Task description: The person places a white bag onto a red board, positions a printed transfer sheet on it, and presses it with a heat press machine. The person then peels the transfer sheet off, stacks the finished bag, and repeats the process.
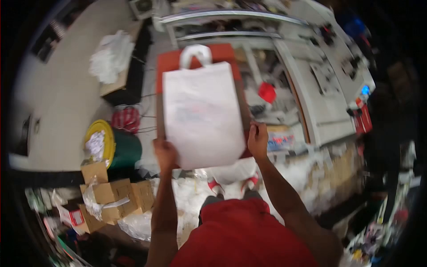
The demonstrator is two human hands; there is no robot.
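A white bag (202, 118) with a looped handle at its far end is spread flat over an orange and brown board (161, 82). Blurred print shows faintly on its face. My left hand (166, 154) is closed on the bag's near left edge. At the near right side, my right hand (258, 140) is closed, its fingers curled by the edges of bag and board. Motion blur softens its exact contact with the bag.
A green bin (126, 147) with a yellow rim and cardboard boxes (116, 198) stand at left. White bags (112, 55) are piled on a surface beyond. Machine rails (231, 15) cross the far side. A red object (267, 92) sits right of the board. White material covers the floor.
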